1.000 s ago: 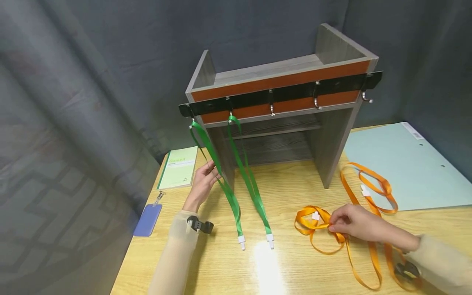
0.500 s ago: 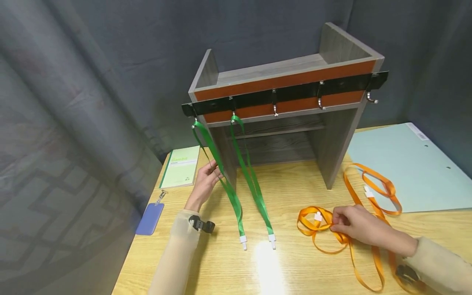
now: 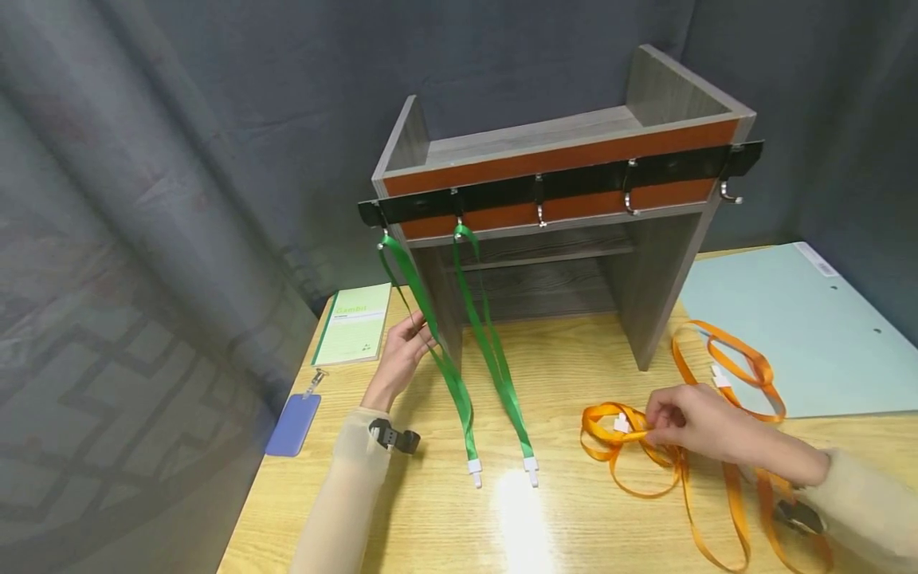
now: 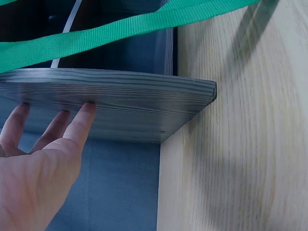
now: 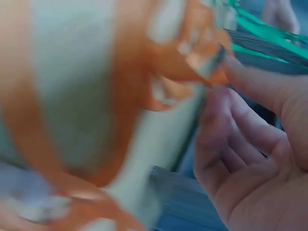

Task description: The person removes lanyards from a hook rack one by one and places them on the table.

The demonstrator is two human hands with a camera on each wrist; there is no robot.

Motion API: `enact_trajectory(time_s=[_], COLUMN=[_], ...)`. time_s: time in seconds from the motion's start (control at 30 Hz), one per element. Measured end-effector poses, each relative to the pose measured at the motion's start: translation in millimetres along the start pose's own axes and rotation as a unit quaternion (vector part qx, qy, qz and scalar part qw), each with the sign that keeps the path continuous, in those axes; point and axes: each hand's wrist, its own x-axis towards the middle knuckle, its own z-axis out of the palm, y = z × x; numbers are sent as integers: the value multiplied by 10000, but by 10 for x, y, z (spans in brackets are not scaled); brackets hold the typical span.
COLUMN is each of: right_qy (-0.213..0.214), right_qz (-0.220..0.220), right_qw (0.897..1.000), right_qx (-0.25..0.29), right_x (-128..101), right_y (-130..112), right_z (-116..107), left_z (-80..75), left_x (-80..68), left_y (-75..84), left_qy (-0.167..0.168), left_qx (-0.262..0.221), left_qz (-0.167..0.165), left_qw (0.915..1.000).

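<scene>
My left hand [image 3: 402, 355] rests its fingertips, fairly straight, against the left side panel [image 4: 130, 108] of a small grey wooden shelf unit. Beside it a green lanyard [image 3: 419, 291] hangs from the leftmost hook, and a second green lanyard [image 3: 495, 363] hangs from the hook to its right. Over the table on the right, my right hand [image 3: 706, 422] pinches the strap of a looped orange lanyard [image 3: 627, 437] between thumb and index finger. In the right wrist view the orange strap [image 5: 168, 62] is blurred near the fingertips. A white clip [image 3: 621, 423] lies within its loops.
Another orange lanyard [image 3: 763, 375] lies to the right, partly over a pale blue folder [image 3: 796, 335]. Three bare hooks, including the middle hook [image 3: 541, 215], line the black rail [image 3: 581, 185]. A green notebook [image 3: 351, 327] and a blue badge holder [image 3: 294, 425] lie at left.
The head view has shifted slightly, moving the scene a little right. My right hand has risen a little with the pinched orange strap. My left hand stays at the panel.
</scene>
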Motion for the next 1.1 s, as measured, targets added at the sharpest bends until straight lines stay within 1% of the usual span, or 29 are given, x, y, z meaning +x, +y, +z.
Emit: enact_trajectory(time_s=[0.13,0.27,0.37,0.6,0.73,0.87,1.1], right_qy=[-367,-310,-33,560,852,1268,2133], right_qz=[-127,-421,-644,-726,-835,-983,-1258], right_qw=[9992,9985,9978,9958,9926,9858,9662], right_qx=[69,171,178,81,246,497,719], right_x=[105,251,405,793,986,1160,1437], right_y=[-150,-341,-499,-870,-1033,-1157,-1318], right_z=[-178,-299,-338,-387,-408,-412,-403], left_z=[1,0,-3,-4,-2,5,7], left_x=[-1,3,3,0,-7,-11,0], left_y=[-9,-18,-15,-16,-28,-22,-18], left_qy=[52,48,41,44,66,134,128], left_qx=[-31,-44,-29,-56,-67,-66,-38], left_qz=[-16,48,69,6,-26,-55,-22], left_qw=[10000,10000,10000,10000,10000,9999,9999])
